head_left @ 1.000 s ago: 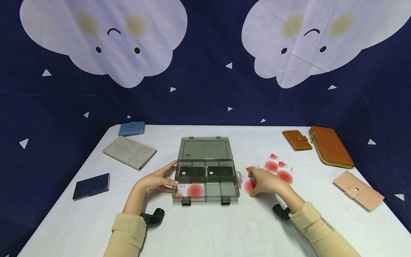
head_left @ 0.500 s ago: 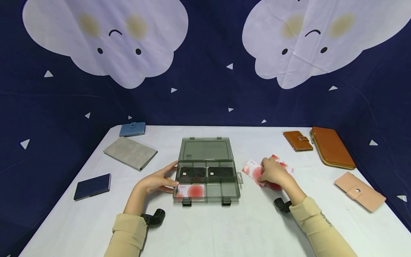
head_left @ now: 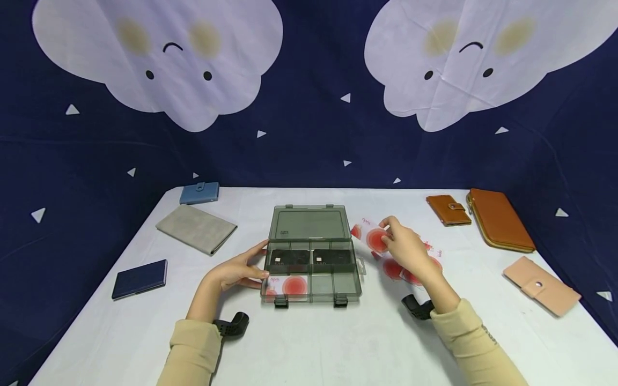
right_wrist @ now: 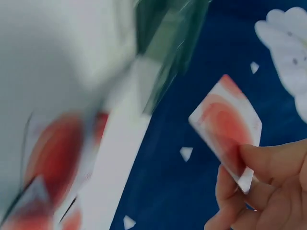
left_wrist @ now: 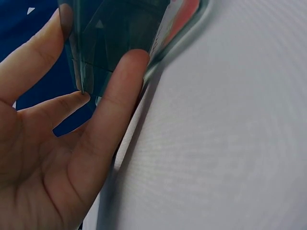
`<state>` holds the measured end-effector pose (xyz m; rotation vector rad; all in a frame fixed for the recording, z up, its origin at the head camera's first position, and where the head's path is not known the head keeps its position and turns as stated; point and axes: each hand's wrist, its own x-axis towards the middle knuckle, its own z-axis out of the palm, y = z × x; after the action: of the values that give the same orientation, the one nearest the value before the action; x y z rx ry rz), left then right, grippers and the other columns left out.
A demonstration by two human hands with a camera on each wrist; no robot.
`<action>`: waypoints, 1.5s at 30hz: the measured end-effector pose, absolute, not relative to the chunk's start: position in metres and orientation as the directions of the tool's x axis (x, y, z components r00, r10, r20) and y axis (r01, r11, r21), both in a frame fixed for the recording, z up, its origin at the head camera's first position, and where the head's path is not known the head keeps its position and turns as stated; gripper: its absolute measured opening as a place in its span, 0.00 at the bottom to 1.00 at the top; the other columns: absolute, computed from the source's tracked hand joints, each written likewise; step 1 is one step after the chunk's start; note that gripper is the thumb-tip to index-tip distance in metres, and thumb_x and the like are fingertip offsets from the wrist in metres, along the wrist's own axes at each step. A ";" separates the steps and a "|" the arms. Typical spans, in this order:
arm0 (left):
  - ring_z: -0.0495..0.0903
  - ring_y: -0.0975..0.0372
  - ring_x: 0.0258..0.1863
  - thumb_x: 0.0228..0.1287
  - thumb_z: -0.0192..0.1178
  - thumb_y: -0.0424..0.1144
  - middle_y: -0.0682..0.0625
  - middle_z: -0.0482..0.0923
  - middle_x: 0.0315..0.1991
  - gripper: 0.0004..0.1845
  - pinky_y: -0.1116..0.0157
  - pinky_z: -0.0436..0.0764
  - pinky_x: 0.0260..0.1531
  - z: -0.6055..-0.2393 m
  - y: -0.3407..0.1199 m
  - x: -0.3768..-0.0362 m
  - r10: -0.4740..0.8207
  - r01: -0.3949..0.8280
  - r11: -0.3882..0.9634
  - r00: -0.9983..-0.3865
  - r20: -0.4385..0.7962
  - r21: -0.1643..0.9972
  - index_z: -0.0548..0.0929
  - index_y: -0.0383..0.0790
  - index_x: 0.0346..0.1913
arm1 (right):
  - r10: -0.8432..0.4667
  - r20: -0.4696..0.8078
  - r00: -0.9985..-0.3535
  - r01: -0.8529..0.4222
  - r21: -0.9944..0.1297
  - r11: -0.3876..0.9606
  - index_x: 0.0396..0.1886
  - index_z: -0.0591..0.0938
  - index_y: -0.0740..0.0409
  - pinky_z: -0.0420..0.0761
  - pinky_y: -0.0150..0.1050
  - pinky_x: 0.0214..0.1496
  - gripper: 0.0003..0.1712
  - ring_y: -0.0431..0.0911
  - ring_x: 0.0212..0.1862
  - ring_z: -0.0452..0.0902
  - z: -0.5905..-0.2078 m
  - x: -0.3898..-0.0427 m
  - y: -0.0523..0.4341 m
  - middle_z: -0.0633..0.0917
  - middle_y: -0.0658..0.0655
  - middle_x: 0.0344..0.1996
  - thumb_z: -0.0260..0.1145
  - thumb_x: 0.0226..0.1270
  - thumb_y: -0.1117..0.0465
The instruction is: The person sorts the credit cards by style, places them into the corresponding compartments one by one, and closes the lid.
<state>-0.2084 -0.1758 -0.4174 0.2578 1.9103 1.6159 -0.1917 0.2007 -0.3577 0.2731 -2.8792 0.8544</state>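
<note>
Bottom edge of the frame: two tan sleeves (head_left: 194,343), each with a black wrist device (head_left: 234,326) just ahead of the cuff. Left hand (head_left: 236,272), left of centre: fingers apart, thumb and fingertips touching the left side of a translucent grey-green box (head_left: 310,270); the left wrist view shows the digits against its clear wall. Box at centre, lid laid back; front-left compartment holds a red-and-white card (head_left: 293,285), back row two black cards (head_left: 333,257). Right hand (head_left: 406,246), right of centre: clamped on a patterned card (head_left: 369,236), thumb against fingers; the card is tilted, just right of the box. Loose cards (head_left: 392,268), overlapping, lie on the white table (head_left: 314,346) beneath and beside this hand. Pink wallet (head_left: 545,289) at lower right; navy wallet (head_left: 139,280) at left. Farther: grey wallet (head_left: 196,229) at left, brown zip wallet (head_left: 500,220) and small brown wallet (head_left: 445,210) at right, blue wallet (head_left: 199,193) beyond the grey. Behind all, a navy backdrop (head_left: 309,145) with clouds.
</note>
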 end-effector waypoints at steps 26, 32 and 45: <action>0.76 0.63 0.33 0.58 0.60 0.27 0.35 0.37 0.70 0.49 0.56 0.82 0.42 -0.417 -0.176 -0.208 0.515 -0.233 0.237 -0.793 -0.325 0.943 0.38 0.43 0.74 | -0.424 0.176 -0.889 -0.459 -0.340 0.821 0.29 0.79 0.49 0.64 0.45 0.38 0.11 0.43 0.29 0.71 -0.391 -0.158 0.129 0.76 0.43 0.19 0.65 0.54 0.71; 0.76 0.63 0.32 0.58 0.60 0.27 0.35 0.37 0.70 0.49 0.57 0.83 0.41 -0.419 -0.176 -0.209 0.516 -0.228 0.234 -0.795 -0.319 0.945 0.39 0.44 0.74 | -0.434 0.235 -0.869 -0.486 -0.245 0.839 0.27 0.82 0.50 0.65 0.41 0.35 0.06 0.44 0.36 0.78 -0.393 -0.157 0.127 0.79 0.45 0.27 0.68 0.53 0.66; 0.77 0.63 0.33 0.58 0.59 0.26 0.35 0.36 0.70 0.49 0.56 0.82 0.41 -0.419 -0.175 -0.209 0.521 -0.230 0.230 -0.791 -0.319 0.946 0.38 0.44 0.74 | -0.560 0.246 -0.791 -0.597 -0.111 0.794 0.34 0.85 0.56 0.74 0.42 0.34 0.06 0.48 0.37 0.78 -0.396 -0.155 0.134 0.83 0.51 0.31 0.67 0.55 0.63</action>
<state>-0.2092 -0.1751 -0.4187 0.2671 1.9096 1.6193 -0.1550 0.1335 -0.3956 0.9080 -2.7836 0.2714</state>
